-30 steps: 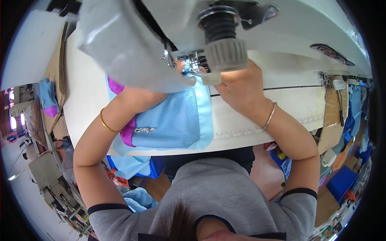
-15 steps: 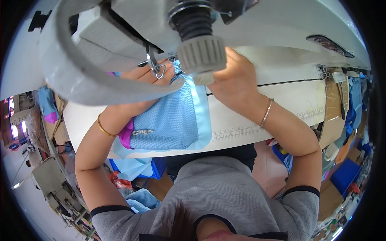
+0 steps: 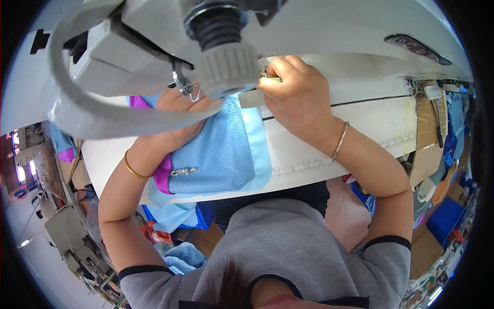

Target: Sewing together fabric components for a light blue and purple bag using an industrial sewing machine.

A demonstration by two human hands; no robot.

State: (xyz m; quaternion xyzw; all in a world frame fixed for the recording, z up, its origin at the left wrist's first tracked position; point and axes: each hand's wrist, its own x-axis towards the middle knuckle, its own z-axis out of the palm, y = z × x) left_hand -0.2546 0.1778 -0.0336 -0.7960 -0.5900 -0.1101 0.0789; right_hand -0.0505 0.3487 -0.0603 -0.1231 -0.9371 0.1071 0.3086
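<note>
A light blue mesh fabric piece (image 3: pixel 211 154) with magenta trim, a pale blue border and a patterned cord lies under the white sewing machine (image 3: pixel 329 28). My left hand (image 3: pixel 164 131) rests on its left part with fingers lying flat, partly hidden by the machine's curved guard (image 3: pixel 77 110). My right hand (image 3: pixel 296 103) is closed around a thin green object (image 3: pixel 272 79) beside the machine's knurled knobs (image 3: pixel 226 67), right of the needle area, which is hidden from view.
The white worktable (image 3: pixel 365 129) has a printed ruler. Scissors (image 3: pixel 411 87) and cardboard (image 3: pixel 427 123) lie at its right end. Another blue-and-magenta piece (image 3: pixel 62 144) is at left. Blue bins (image 3: pixel 445 221) stand at right, and blue cloth (image 3: pixel 175 216) fills one below the table.
My right hand has risen and drawn its fingers in, with the green object now showing. The machine head appears further left, showing more of the guard and my left fingers. The fabric barely moved.
</note>
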